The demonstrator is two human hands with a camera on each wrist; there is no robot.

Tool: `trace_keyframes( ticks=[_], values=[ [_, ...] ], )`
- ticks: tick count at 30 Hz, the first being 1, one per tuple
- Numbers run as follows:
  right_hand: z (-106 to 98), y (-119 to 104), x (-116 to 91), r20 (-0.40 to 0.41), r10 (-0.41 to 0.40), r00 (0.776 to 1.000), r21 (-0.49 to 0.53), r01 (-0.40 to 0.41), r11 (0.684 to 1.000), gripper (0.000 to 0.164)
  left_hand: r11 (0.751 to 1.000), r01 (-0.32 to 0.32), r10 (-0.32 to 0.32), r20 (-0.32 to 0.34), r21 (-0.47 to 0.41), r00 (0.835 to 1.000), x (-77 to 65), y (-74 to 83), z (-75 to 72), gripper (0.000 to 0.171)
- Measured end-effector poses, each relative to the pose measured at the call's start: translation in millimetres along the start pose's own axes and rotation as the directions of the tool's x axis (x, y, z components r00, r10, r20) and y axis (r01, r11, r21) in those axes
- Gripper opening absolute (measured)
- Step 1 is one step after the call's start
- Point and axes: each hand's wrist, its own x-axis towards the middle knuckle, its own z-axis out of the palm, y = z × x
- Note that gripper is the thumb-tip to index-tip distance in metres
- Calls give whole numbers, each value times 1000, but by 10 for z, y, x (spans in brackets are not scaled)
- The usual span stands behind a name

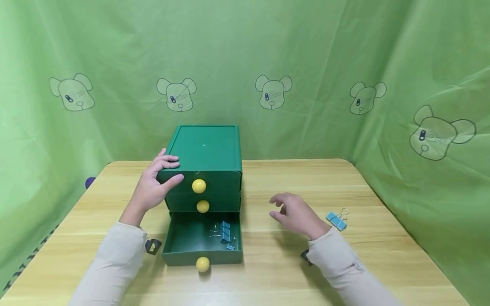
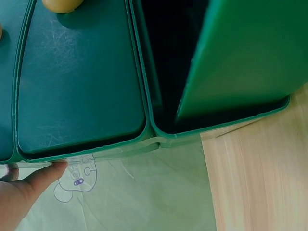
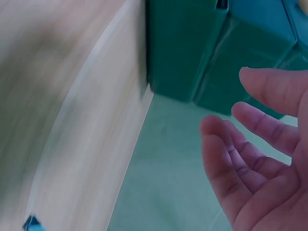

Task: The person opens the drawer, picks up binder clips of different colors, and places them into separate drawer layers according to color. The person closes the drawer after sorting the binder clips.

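Note:
A green drawer cabinet with round yellow knobs stands on the table, its bottom drawer pulled out. Inside that drawer, toward its right side, lie blue binder clips, among them a smaller one. My left hand rests on the cabinet's upper left corner, fingers over the top edge and thumb against the front. To the cabinet's right, my right hand hovers above the table, fingers loosely bent and holding nothing. Another blue binder clip lies on the table beyond the right wrist.
The upper two drawers, with yellow knobs, are closed. The wooden table has rounded far corners. Green cloth printed with bear heads hangs behind and at both sides. A purple round thing shows past the table's left edge.

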Motion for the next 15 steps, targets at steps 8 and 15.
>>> trace_keyframes(
  ticks=[8,15],
  values=[
    [-89,190,-61,10,62,998,-27,-62,998,27,1000,-5,5,-1,4,1000,6,-5,-5,27],
    [-78,361,-113,21,87,996,-32,-86,996,30,1000,-8,8,-4,2,1000,0,-17,1,26]
  ],
)
